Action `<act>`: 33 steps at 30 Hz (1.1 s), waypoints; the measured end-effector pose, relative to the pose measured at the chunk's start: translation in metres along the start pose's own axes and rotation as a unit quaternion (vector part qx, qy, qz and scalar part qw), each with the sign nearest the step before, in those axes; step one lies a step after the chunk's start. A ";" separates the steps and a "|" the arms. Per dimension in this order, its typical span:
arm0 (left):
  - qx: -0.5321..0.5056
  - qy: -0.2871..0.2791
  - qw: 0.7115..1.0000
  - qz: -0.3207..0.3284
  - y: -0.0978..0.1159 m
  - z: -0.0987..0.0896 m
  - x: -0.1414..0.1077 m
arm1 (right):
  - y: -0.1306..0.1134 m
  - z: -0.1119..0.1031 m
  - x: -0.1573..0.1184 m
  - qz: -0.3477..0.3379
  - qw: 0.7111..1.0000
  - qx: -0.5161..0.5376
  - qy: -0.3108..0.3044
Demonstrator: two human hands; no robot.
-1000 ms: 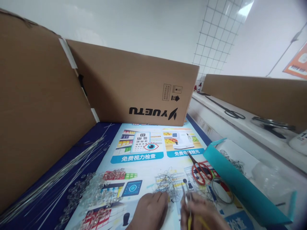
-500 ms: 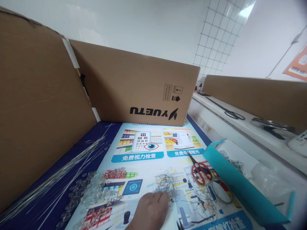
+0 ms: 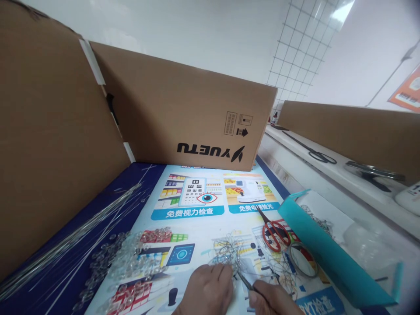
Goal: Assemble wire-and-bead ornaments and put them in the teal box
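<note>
A: Where are the hands, taking the left hand as the clock's centre?

B: The left hand rests low over a printed sheet, fingers bent and close together; whether they pinch a strand, one cannot tell. At 3 o'clock, the right hand holds a slim metal tool between thumb and fingers, its tip pointing to the left fingertips.

A: And the wire?

B: A tangle of thin wire lies at 1 o'clock, just beyond the left fingers. Whether the tool's tip grips any of it is too small to tell.

A: What surrounds them?

B: Red-handled scissors lie open at 2 o'clock. Between 2 and 3 sits a tape roll, with a teal box beyond it. Clear beads spread between 9 and 10; farther out at 10, long straight strands lie on dark blue. A cardboard panel, printed "YUETU" upside down, stands at 12.
</note>
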State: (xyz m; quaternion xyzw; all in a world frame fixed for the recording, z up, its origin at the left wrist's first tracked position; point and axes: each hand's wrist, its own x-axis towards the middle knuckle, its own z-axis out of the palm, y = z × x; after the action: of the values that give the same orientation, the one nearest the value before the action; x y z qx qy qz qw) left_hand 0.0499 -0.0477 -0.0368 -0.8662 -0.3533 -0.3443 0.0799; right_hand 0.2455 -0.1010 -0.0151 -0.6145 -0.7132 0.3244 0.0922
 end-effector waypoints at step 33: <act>-0.033 -0.020 0.999 0.011 0.002 -0.001 0.001 | -0.009 -0.013 0.006 -0.003 1.000 -0.014 -0.001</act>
State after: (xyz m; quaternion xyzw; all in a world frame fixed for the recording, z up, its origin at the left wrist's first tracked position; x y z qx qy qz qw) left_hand 0.0514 -0.0489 -0.0347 -0.8790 -0.3334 -0.3374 0.0478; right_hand 0.2440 -0.0913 -0.0015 -0.6135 -0.7195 0.3146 0.0831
